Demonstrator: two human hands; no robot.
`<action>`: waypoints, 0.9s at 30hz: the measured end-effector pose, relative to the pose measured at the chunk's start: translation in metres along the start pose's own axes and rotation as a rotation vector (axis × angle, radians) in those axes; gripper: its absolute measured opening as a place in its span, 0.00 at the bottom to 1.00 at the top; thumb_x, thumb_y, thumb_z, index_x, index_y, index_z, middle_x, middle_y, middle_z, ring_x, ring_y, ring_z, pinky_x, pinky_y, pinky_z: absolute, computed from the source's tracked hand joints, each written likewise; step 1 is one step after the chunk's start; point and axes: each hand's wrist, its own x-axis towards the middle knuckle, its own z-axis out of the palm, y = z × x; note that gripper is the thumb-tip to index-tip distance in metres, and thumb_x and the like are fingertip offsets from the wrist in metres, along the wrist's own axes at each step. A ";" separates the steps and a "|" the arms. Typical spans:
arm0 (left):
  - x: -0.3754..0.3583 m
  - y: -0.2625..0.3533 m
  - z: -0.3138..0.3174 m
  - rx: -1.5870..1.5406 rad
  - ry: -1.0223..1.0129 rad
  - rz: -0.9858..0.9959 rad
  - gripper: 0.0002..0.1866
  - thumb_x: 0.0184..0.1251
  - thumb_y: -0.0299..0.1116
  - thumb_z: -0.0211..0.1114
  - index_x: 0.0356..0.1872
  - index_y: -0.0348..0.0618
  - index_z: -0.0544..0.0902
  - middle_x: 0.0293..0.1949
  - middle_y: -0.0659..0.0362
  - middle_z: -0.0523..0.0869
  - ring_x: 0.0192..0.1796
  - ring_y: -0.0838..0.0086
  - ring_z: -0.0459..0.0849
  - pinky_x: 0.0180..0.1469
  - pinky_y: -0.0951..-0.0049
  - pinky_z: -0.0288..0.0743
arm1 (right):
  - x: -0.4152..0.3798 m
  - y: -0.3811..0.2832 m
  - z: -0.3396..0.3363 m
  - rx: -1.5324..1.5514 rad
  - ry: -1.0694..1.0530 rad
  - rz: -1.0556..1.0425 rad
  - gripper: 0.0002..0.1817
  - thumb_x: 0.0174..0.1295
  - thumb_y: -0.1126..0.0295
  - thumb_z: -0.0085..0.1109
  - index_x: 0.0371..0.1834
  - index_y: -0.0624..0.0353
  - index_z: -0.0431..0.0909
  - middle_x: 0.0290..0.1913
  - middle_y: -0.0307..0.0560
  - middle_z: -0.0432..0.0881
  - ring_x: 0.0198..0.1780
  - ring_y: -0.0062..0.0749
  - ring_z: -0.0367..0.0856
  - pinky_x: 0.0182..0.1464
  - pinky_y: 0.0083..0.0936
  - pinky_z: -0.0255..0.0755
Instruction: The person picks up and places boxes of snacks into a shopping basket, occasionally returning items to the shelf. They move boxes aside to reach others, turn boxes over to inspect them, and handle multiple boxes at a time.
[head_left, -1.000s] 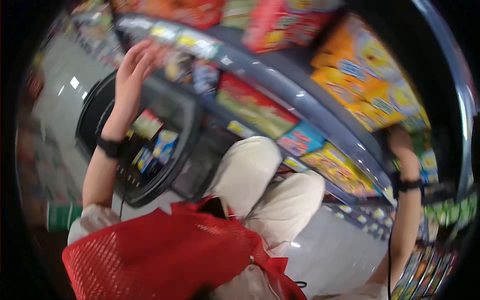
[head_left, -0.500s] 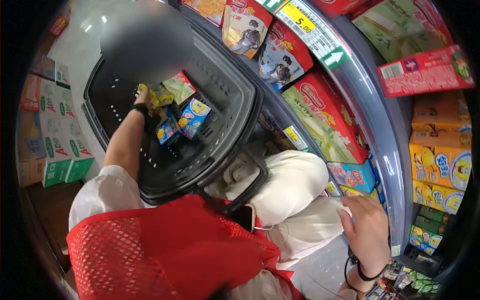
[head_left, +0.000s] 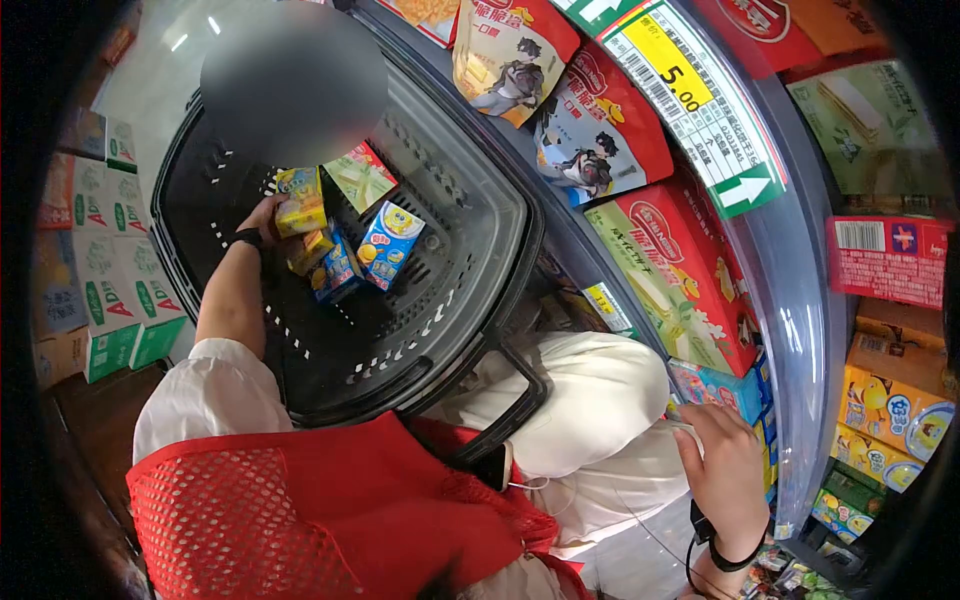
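My left hand (head_left: 262, 222) reaches into the black shopping basket (head_left: 430, 340), its fingers closed on the side of a small yellow box (head_left: 300, 200). Close by in the basket lie a blue box with a yellow cartoon face (head_left: 391, 246), a second blue box (head_left: 338, 268) and a red-and-green wafer box (head_left: 360, 177). Another small yellow box (head_left: 309, 250) sits under the held one. Beside my knee, my right hand (head_left: 728, 470) is open, thumb apart from the slightly bent fingers, near the boxes on the low shelf.
To the right curve store shelves with red snack bags (head_left: 600, 130), a large red-and-green wafer box (head_left: 675, 280) and a price label (head_left: 690, 100). Orange boxes (head_left: 895, 405) stand farther right. White-and-green cartons (head_left: 110, 270) are stacked at left. The basket's handle (head_left: 520, 400) leans toward my legs.
The yellow box in my left hand now shows its front more fully, and the hand has shifted slightly left and down. The shelf appears larger and nearer. My right hand sits slightly lower in view.
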 end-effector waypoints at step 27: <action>-0.009 -0.025 0.058 -0.028 -0.197 0.133 0.31 0.60 0.60 0.61 0.57 0.51 0.76 0.54 0.58 0.81 0.54 0.66 0.80 0.52 0.54 0.75 | -0.053 0.012 0.001 0.009 0.020 0.014 0.13 0.57 0.67 0.60 0.41 0.64 0.77 0.39 0.52 0.81 0.42 0.47 0.79 0.45 0.37 0.72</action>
